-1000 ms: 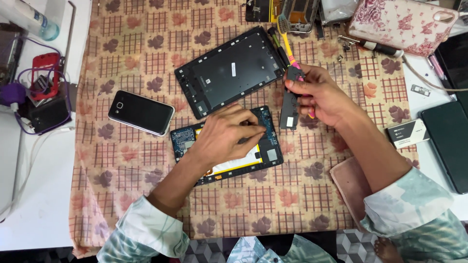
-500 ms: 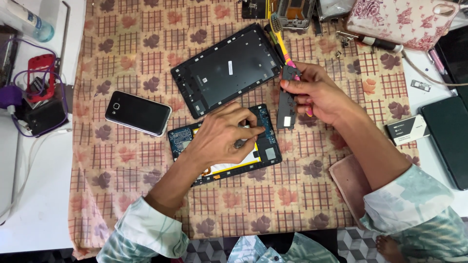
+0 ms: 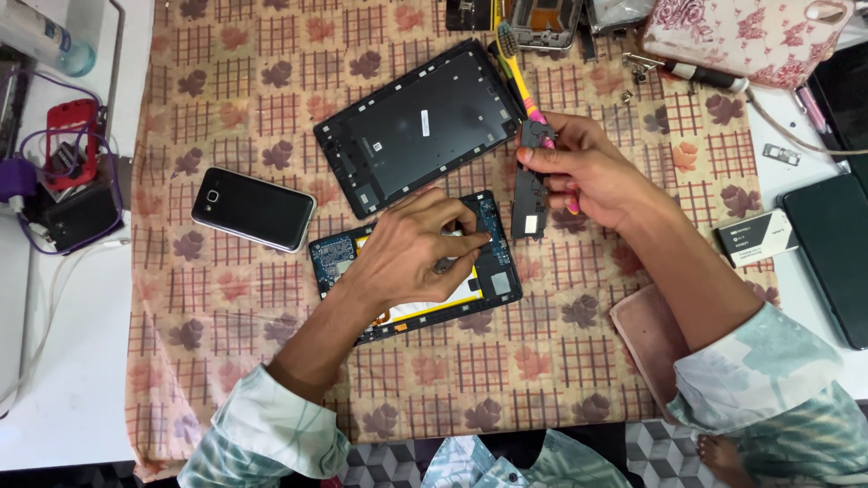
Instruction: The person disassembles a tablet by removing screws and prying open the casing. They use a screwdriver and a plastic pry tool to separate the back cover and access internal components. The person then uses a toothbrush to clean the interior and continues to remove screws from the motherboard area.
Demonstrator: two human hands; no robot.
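An opened tablet (image 3: 493, 285) with blue circuit board and a yellow-edged battery lies on the checked cloth (image 3: 271, 108). My left hand (image 3: 411, 248) rests on it, fingertips pinched near its upper right corner; whether a small tool is between them I cannot tell. My right hand (image 3: 588, 172) holds a narrow black part (image 3: 527, 212) upright just right of the tablet, along with a pink-and-yellow toothbrush (image 3: 515, 68). The black tablet back cover (image 3: 420, 126) lies above, inside face up.
A dark phone (image 3: 253, 208) lies left of the tablet. At the left edge are a red device (image 3: 68, 140), cables and a bottle (image 3: 41, 36). A floral pouch (image 3: 741, 36), small box (image 3: 755, 237), dark tablet (image 3: 836, 253) and loose parts sit right and top.
My right hand has shifted slightly with the black part. My left hand's fingers moved a little toward the tablet's upper right corner.
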